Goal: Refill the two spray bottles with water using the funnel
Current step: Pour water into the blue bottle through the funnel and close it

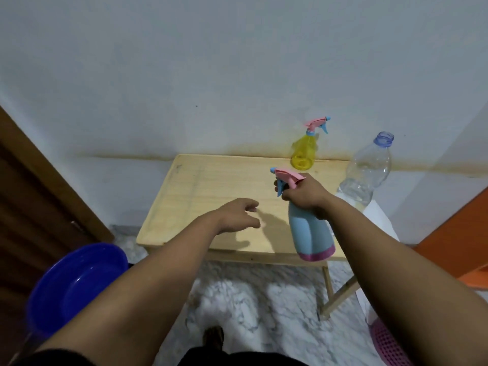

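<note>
A blue basin is seen on the floor at the near left. The left hand is held over the wooden tabletop, its fingers loosely spread and holding nothing. The blue spray bottle is gripped at the neck by the right hand, above the tabletop's near right edge. The yellow spray bottle stands at the far edge, and a clear plastic bottle, uncapped, is placed furthest right.
</note>
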